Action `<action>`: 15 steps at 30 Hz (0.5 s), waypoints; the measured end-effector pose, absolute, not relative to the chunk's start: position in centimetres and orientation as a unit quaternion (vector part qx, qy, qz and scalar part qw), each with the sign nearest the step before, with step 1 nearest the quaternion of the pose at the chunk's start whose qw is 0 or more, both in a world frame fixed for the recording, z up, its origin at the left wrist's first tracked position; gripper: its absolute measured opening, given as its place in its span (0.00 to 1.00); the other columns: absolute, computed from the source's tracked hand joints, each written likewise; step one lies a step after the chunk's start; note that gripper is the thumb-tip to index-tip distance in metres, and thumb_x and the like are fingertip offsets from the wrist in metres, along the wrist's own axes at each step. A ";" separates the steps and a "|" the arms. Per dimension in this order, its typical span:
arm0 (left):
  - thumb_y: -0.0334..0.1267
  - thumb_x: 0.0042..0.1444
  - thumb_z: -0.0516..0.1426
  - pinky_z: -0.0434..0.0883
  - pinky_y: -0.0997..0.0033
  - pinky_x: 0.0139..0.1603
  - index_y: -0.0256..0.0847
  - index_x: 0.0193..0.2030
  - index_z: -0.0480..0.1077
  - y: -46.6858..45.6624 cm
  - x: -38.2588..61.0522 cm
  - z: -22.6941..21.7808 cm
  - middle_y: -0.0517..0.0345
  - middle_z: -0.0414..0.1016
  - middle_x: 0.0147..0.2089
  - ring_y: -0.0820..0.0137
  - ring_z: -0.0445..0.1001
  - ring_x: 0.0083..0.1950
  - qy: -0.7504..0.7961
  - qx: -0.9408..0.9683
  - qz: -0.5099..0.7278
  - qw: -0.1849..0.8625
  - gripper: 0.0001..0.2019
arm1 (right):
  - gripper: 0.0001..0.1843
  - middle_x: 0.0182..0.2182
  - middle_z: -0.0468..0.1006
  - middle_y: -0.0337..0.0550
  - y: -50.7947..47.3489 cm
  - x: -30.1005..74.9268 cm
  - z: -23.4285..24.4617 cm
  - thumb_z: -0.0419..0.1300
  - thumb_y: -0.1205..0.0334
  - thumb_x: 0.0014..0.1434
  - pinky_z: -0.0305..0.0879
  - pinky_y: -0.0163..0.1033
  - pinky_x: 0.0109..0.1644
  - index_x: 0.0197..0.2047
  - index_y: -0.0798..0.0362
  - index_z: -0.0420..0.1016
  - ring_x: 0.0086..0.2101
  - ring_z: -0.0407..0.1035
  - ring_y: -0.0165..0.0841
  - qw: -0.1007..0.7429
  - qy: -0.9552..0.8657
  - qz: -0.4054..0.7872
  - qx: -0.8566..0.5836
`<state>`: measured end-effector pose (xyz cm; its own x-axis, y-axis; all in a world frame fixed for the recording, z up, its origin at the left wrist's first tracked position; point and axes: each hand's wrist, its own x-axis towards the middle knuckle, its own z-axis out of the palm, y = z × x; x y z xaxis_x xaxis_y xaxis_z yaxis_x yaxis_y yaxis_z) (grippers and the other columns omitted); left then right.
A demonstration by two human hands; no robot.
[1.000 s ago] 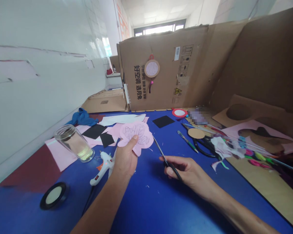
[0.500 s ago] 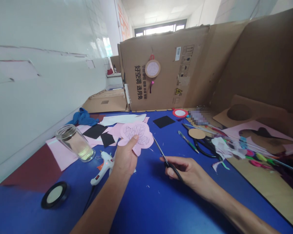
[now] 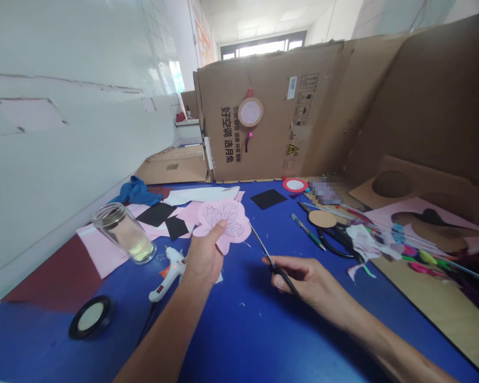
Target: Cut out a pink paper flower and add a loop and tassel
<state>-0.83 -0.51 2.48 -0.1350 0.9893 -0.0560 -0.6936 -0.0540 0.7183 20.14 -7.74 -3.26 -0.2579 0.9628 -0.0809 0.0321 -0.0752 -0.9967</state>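
My left hand (image 3: 206, 251) grips a pink paper cutout (image 3: 238, 230) by its lower edge, thumb on top. The cutout has a scalloped, flower-like outline with a line drawing on its face. In my right hand (image 3: 303, 279) is a pair of scissors (image 3: 278, 270) with black handles. Their blades look closed or nearly so, and the tip points up and left at the right edge of the cutout. Whether the tip touches the paper I cannot tell. A thin pale sliver hangs or lies just below that edge.
Left of my hands are a white glue gun (image 3: 168, 276), a glass jar (image 3: 123, 234) of pale liquid and a tape roll (image 3: 91, 318). A green pen (image 3: 308, 232), a cardboard disc (image 3: 322, 218) and paper scraps (image 3: 363, 242) lie to the right. A tall cardboard sheet (image 3: 271, 154) stands behind.
Barely anything differs. The cutout has tilted very slightly in my left hand, and the scissors stay beside its right edge.
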 end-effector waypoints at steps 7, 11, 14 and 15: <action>0.16 0.57 0.65 0.70 0.51 0.76 0.44 0.75 0.70 -0.6 -0.8 2.6 0.44 0.80 0.68 0.53 0.76 0.72 0.317 0.237 0.684 0.612 0.40 | 0.32 0.28 0.69 0.35 -7.7 20.1 -3.4 0.75 0.37 0.55 0.58 0.40 0.38 0.56 0.50 0.89 0.30 0.58 0.31 0.409 -0.540 0.574 -0.460; 0.17 0.57 0.65 0.70 0.51 0.76 0.45 0.75 0.71 -0.8 -0.5 2.6 0.45 0.80 0.68 0.53 0.77 0.71 0.311 0.241 0.687 0.611 0.39 | 0.31 0.29 0.71 0.36 -7.7 20.1 -3.7 0.76 0.38 0.55 0.59 0.40 0.40 0.56 0.48 0.89 0.31 0.59 0.32 0.416 -0.541 0.563 -0.466; 0.18 0.58 0.66 0.69 0.49 0.77 0.48 0.74 0.72 -1.1 -0.2 2.5 0.47 0.81 0.68 0.54 0.76 0.71 0.313 0.241 0.694 0.602 0.38 | 0.32 0.29 0.71 0.36 -7.6 20.1 -4.0 0.75 0.37 0.56 0.58 0.40 0.39 0.57 0.47 0.89 0.31 0.58 0.33 0.416 -0.543 0.559 -0.469; 0.19 0.58 0.66 0.69 0.48 0.77 0.50 0.73 0.72 -1.2 0.0 2.5 0.49 0.81 0.68 0.54 0.76 0.72 0.314 0.241 0.695 0.601 0.38 | 0.32 0.29 0.71 0.36 -7.6 20.1 -4.1 0.76 0.37 0.55 0.58 0.40 0.39 0.57 0.47 0.89 0.31 0.58 0.33 0.416 -0.541 0.559 -0.471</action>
